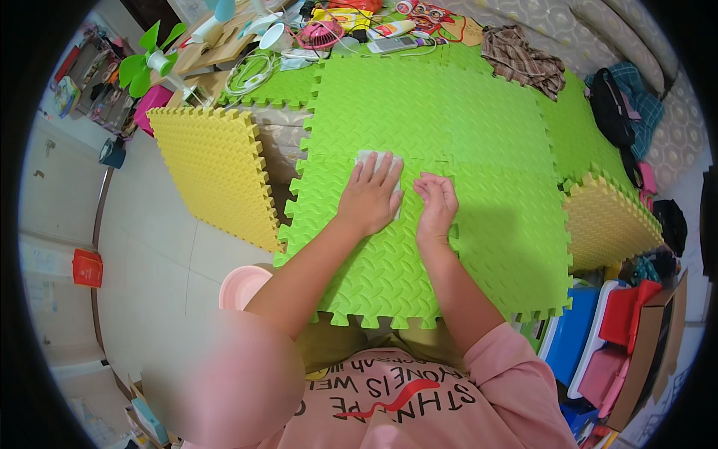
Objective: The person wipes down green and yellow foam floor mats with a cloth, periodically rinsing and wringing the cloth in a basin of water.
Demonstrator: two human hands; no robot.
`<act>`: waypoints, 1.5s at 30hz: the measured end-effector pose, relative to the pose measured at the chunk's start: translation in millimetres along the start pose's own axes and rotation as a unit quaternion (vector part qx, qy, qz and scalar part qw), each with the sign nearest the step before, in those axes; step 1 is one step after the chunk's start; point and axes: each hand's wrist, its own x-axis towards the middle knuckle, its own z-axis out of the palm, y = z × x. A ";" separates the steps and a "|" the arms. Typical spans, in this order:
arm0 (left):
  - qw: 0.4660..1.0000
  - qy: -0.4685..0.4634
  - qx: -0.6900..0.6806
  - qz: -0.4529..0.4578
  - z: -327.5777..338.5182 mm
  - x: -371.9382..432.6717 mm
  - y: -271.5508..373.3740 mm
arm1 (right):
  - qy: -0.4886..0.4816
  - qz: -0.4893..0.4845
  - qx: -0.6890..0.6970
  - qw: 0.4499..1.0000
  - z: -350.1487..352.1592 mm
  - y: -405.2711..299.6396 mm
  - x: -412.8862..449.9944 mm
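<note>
My left hand (367,196) lies flat with its fingers spread on a white cloth or wipe (397,210), whose edges show past the fingertips and beside the thumb. The cloth rests on a green interlocking foam mat (376,269) with a raised tread pattern. Right of it, my right hand (437,207) is just over the mat near a seam between tiles. Its fingers are curled together, and I see nothing in them. Whether it touches the mat cannot be made out.
Yellow foam tiles (213,174) slope down at the left, with another yellow panel (608,221) at the right. A pink basin (241,286) stands by my left forearm. Beyond the mat are a pink fan (320,33), a coiled white cord (252,76) and a plaid cloth (521,59). Plastic bins (572,331) stand lower right.
</note>
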 end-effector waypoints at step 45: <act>0.984 -0.065 0.028 -0.162 -30.2 -54.4 -64.8 | -0.036 -0.037 -0.095 0.994 0.3 1.0 -2.2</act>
